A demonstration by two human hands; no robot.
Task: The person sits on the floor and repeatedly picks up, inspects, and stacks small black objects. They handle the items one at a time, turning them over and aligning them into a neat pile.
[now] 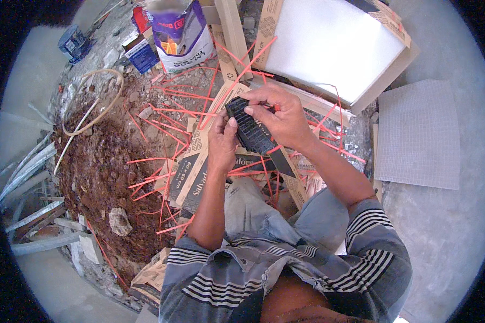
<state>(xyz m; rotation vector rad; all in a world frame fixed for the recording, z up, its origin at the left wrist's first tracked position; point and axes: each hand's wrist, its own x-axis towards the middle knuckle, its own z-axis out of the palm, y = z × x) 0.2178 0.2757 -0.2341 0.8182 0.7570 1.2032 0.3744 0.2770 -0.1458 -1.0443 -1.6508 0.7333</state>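
Note:
Both hands hold a long black ridged tool (253, 132), like a notched scraper or trowel, in front of me. My left hand (222, 142) grips its lower left edge with the thumb up against it. My right hand (283, 116) pinches the upper end from the right, fingers curled over the top. The tool's lower end points down toward my knees. Under the hands lie flattened cardboard packaging (194, 172) and several thin red plastic straps (161, 126) scattered over the ground.
A large white tile (328, 46) rests in an open cardboard box at the top. A grey tile (420, 134) lies at right. A printed bag (180, 32) stands at the top left, beside brown dirt (99, 161), a hose loop (94, 99) and pipes (29, 167).

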